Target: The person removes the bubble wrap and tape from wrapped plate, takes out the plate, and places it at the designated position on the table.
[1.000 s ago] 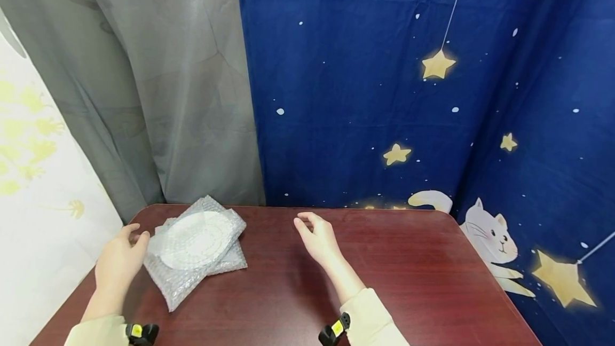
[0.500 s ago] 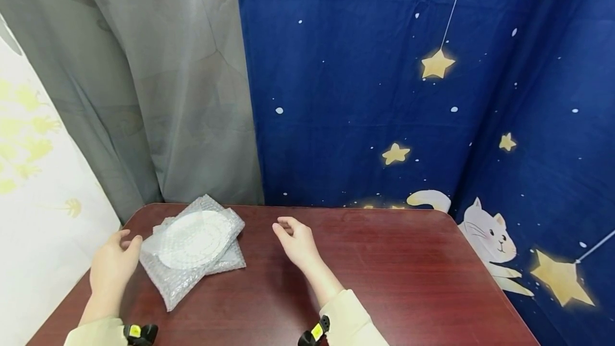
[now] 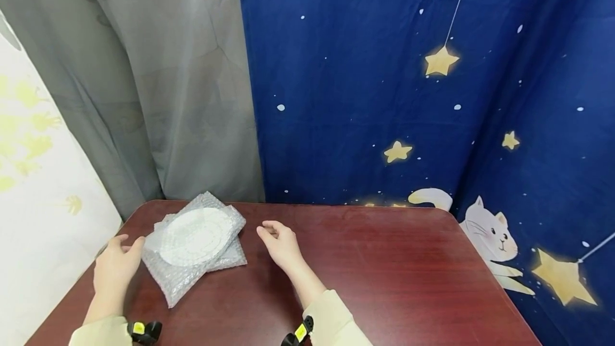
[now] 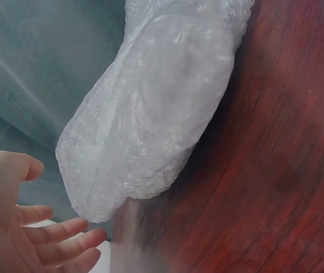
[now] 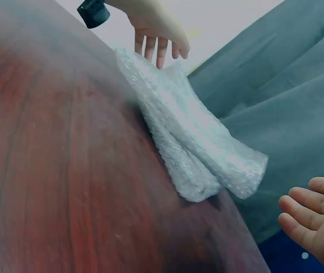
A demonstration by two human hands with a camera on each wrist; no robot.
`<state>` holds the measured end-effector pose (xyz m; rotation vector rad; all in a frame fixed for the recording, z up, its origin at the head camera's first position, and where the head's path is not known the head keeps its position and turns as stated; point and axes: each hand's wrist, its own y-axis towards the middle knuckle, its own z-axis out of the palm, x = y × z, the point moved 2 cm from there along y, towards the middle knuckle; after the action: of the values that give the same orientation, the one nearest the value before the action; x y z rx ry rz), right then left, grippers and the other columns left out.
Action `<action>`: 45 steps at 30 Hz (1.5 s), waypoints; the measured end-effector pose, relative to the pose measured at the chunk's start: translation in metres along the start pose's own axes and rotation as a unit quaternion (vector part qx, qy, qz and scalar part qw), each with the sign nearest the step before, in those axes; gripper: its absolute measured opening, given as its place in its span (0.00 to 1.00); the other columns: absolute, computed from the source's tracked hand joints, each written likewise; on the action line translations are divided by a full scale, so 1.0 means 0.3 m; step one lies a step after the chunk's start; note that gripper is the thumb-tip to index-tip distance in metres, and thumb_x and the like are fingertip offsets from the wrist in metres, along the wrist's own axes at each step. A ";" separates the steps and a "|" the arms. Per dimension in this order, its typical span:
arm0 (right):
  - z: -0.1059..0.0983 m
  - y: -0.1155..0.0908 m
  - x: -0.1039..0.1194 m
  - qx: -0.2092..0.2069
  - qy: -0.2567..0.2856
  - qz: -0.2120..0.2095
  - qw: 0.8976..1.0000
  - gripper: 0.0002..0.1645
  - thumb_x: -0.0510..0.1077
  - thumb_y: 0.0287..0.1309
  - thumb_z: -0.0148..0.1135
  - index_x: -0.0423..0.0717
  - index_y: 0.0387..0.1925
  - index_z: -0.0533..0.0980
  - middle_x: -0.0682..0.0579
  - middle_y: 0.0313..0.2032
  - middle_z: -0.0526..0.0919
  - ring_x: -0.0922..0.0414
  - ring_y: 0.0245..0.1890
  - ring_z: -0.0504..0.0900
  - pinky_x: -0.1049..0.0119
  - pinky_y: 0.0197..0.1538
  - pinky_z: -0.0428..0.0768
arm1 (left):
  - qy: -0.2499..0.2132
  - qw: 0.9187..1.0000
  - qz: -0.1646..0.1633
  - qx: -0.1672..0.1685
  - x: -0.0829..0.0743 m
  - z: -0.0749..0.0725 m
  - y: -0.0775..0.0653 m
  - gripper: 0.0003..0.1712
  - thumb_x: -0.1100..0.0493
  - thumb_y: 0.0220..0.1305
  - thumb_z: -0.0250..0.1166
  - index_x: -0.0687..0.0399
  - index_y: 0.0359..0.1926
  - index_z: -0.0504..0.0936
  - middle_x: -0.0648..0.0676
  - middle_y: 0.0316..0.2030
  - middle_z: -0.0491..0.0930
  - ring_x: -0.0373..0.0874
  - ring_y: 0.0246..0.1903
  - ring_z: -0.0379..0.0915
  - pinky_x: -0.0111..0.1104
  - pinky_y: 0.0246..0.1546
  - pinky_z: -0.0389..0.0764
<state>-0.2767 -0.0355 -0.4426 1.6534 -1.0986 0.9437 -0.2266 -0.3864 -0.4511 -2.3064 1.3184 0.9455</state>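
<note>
A white round plate-like thing (image 3: 194,238) shows through a bubble-wrap bag (image 3: 175,282), which lies at the table's far left. A second bubble-wrap piece (image 3: 233,256) is under it, turned at another angle. My left hand (image 3: 115,266) hovers beside the bag's left edge, fingers loosely bent and holding nothing. In the left wrist view its fingertips are close to the bag's corner; whether they touch it I cannot tell. My right hand (image 3: 281,244) is a little to the right of the stack, apart from it. Its fingers (image 5: 307,207) are spread loosely in the right wrist view.
The dark red wooden table (image 3: 408,271) reaches back to a grey curtain (image 3: 202,95) and a blue star-patterned curtain (image 3: 346,95). A white patterned cloth (image 3: 48,202) hangs along the left edge. Black devices (image 3: 144,331) are strapped on both wrists.
My right hand has moved left across the table toward the bubble-wrap stack. The left hand has shifted slightly left and down. The stack stays in place.
</note>
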 end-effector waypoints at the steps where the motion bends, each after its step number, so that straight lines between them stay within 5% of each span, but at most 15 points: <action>1: 0.007 0.001 0.000 0.001 0.003 0.001 1.000 0.22 0.51 0.63 0.60 0.38 0.49 0.79 0.49 0.39 0.85 0.56 0.40 0.83 0.62 0.44 0.79 | -0.004 1.000 -0.005 0.003 0.000 0.002 -0.001 0.42 0.40 0.70 0.44 0.73 0.68 0.54 0.78 0.55 0.67 0.74 0.53 0.63 0.61 0.50 0.64; 7: 0.050 0.001 -0.010 0.017 0.036 0.028 0.999 0.21 0.49 0.63 0.60 0.36 0.50 0.78 0.50 0.37 0.85 0.57 0.36 0.84 0.66 0.41 0.79 | -0.039 0.999 -0.029 0.006 0.010 0.014 0.000 0.44 0.40 0.70 0.44 0.74 0.69 0.51 0.78 0.53 0.68 0.72 0.52 0.65 0.61 0.52 0.64; 12: 0.082 0.003 -0.032 0.019 0.068 0.063 0.996 0.21 0.48 0.63 0.60 0.35 0.50 0.78 0.50 0.36 0.85 0.49 0.36 0.85 0.67 0.35 0.80 | -0.056 0.998 -0.030 0.008 0.022 0.029 0.000 0.45 0.41 0.70 0.46 0.78 0.68 0.50 0.72 0.33 0.77 0.57 0.27 0.79 0.45 0.32 0.78; 15: 0.099 0.004 -0.042 0.022 0.087 0.083 0.992 0.22 0.48 0.63 0.60 0.35 0.51 0.77 0.49 0.38 0.85 0.46 0.38 0.84 0.63 0.36 0.81 | -0.077 0.996 -0.037 0.014 0.030 0.039 -0.001 0.46 0.41 0.70 0.46 0.80 0.67 0.48 0.71 0.34 0.75 0.48 0.18 0.78 0.36 0.21 0.79; 20: 0.130 0.008 -0.049 0.031 0.106 0.101 0.989 0.24 0.49 0.64 0.60 0.34 0.52 0.76 0.47 0.40 0.84 0.48 0.37 0.85 0.54 0.40 0.82 | -0.135 0.989 -0.058 0.031 0.044 0.045 -0.009 0.48 0.41 0.70 0.45 0.80 0.68 0.43 0.80 0.48 0.63 0.45 0.17 0.78 0.36 0.21 0.82; 26: 0.161 0.005 -0.047 0.042 0.122 0.114 0.985 0.25 0.48 0.63 0.60 0.31 0.53 0.75 0.41 0.41 0.84 0.47 0.37 0.84 0.57 0.39 0.82 | -0.204 0.973 -0.081 0.074 0.039 0.059 -0.011 0.52 0.38 0.68 0.44 0.80 0.68 0.37 0.84 0.58 0.53 0.42 0.18 0.77 0.36 0.25 0.83; 41: 0.220 -0.006 -0.056 0.109 0.223 0.166 0.954 0.29 0.48 0.67 0.56 0.30 0.59 0.68 0.39 0.46 0.80 0.43 0.44 0.82 0.55 0.45 0.81 | -0.252 0.954 -0.116 0.112 0.044 0.087 -0.017 0.54 0.38 0.67 0.49 0.85 0.66 0.42 0.65 0.35 0.71 0.40 0.21 0.75 0.34 0.27 0.83; 45: 0.228 -0.010 -0.055 0.120 0.226 0.177 0.950 0.29 0.48 0.68 0.54 0.30 0.60 0.67 0.39 0.47 0.79 0.44 0.46 0.81 0.54 0.47 0.80 | -0.257 0.952 -0.129 0.107 0.041 0.092 -0.019 0.57 0.36 0.64 0.51 0.86 0.65 0.44 0.69 0.40 0.69 0.39 0.21 0.75 0.34 0.28 0.83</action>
<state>-0.2715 -0.0957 -0.4788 1.3400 -1.0011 1.6545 -0.2281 -0.3758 -0.4800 -1.8370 0.8322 1.1442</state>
